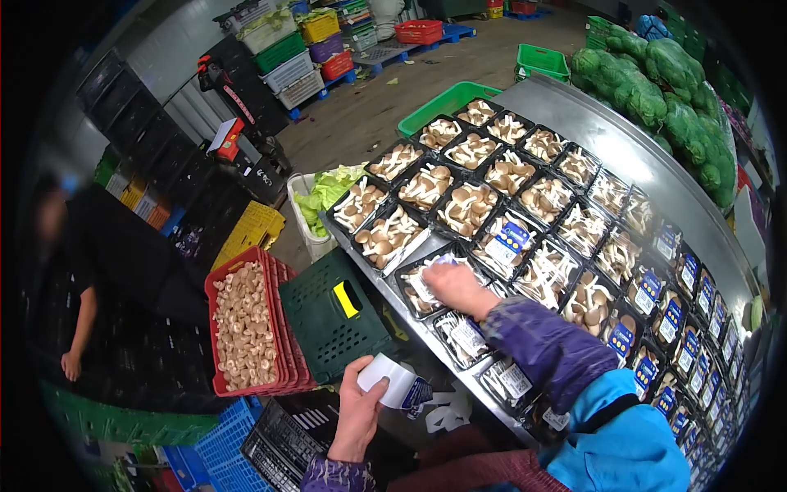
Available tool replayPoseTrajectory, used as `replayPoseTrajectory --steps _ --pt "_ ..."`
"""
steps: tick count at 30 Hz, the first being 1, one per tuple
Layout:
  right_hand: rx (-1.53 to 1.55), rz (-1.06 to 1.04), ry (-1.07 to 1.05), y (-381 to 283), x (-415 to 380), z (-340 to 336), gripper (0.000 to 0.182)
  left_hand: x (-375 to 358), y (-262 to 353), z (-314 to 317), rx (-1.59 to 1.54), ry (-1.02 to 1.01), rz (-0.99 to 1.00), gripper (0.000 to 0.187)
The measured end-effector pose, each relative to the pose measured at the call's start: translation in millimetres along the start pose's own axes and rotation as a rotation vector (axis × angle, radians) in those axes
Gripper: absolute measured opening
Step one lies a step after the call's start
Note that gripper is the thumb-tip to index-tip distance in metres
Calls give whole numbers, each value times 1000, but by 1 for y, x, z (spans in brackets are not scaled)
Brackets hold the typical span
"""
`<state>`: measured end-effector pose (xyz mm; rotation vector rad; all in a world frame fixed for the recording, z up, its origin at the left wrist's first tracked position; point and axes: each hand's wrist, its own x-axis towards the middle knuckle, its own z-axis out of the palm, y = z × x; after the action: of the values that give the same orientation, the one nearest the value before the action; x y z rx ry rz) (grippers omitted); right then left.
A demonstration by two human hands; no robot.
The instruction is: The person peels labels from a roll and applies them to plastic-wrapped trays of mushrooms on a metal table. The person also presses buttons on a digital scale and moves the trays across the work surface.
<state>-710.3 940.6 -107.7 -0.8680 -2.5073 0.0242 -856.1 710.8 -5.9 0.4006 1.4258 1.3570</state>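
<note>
Blue labels (512, 235) mark black mushroom trays (471, 208) on the silver-grey tabletop (592, 123); purple patterned sleeves (553, 344) meet bright blue fabric (631, 439). By the tabletop's left edge, a dark green crate (332, 316) shows a yellow patch (346, 300).

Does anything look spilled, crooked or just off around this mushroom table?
Two things. Leafy scraps lie loose on the floor beyond the table, outside any crate. Crumpled white strips show below the label roll in your left hand; I can't tell if they're attached. I see no spilled mushrooms.
</note>
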Motion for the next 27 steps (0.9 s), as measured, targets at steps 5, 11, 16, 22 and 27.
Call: replayPoseTrajectory --steps 5,11,16,22,27 --pt "227 -1 -238 -42 6 -44 27 -18 20 -5 8 -62 71 42" --pt "1506 139 -647 -138 -50 -107 36 -27 49 -21 -371 -166 129 39" --pt "1605 499 -468 -171 -73 -131 22 -48 26 -13 -183 -326 161 36" --pt "504 10 152 -165 -85 -145 30 -59 9 5 -55 -445 -72 29" --pt "397 -121 112 -148 -105 -148 31 -48 -6 11 -41 -616 -206 39"
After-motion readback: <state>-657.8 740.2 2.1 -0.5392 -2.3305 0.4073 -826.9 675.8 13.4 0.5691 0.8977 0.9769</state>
